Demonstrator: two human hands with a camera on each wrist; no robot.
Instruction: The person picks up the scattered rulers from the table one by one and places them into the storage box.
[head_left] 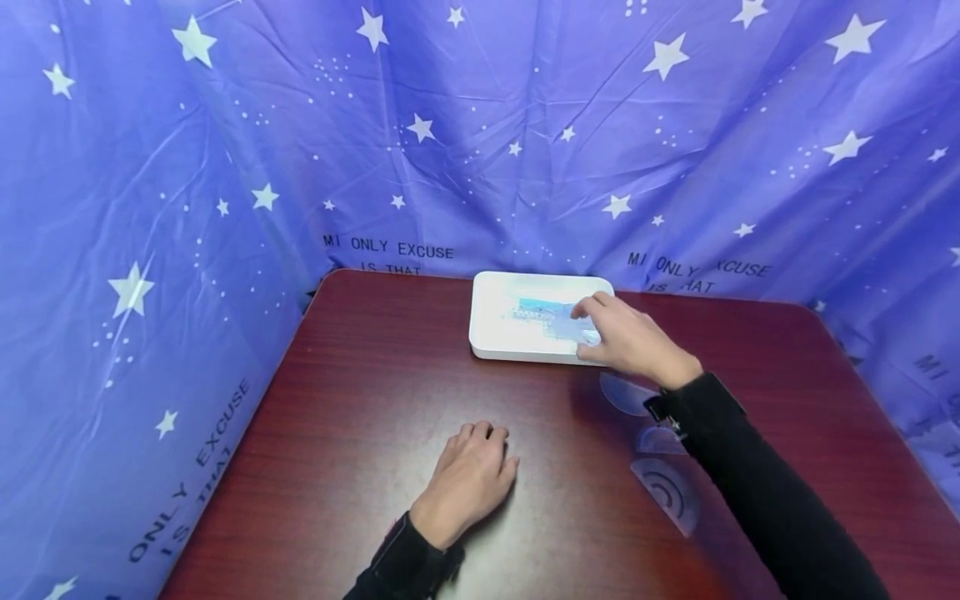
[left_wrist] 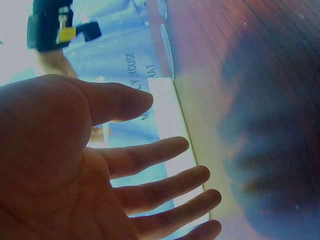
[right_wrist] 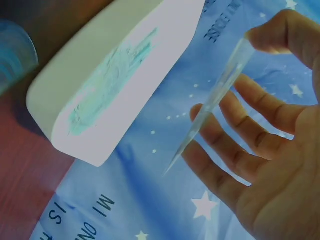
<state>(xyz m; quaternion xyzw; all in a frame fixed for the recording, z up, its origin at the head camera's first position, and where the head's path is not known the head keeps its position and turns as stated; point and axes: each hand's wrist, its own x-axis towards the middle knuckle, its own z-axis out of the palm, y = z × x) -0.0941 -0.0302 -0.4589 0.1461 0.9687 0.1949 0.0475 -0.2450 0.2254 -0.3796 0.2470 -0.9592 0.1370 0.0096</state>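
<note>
My right hand (head_left: 630, 337) is over the right end of a white rounded box (head_left: 498, 333). Between thumb and fingertips it pinches a thin clear plastic piece (right_wrist: 220, 92), seen nearly edge-on in the right wrist view and tapering to a point. The box top carries a pale blue patch (right_wrist: 107, 87), partly overlapped by that piece in the head view. Nearer the front, my left hand (head_left: 468, 475) is palm down low over the table, fingers loosely extended and holding nothing. The left wrist view shows those fingers (left_wrist: 150, 155) spread, with the box beyond them.
On the dark red wooden table (head_left: 360, 375), several clear plastic drawing pieces lie beside my right forearm. One is a rounded piece (head_left: 622, 393); another is a roughly triangular piece (head_left: 667, 493) with curved slots. Behind the box hangs a blue curtain (head_left: 480, 167) with white stars.
</note>
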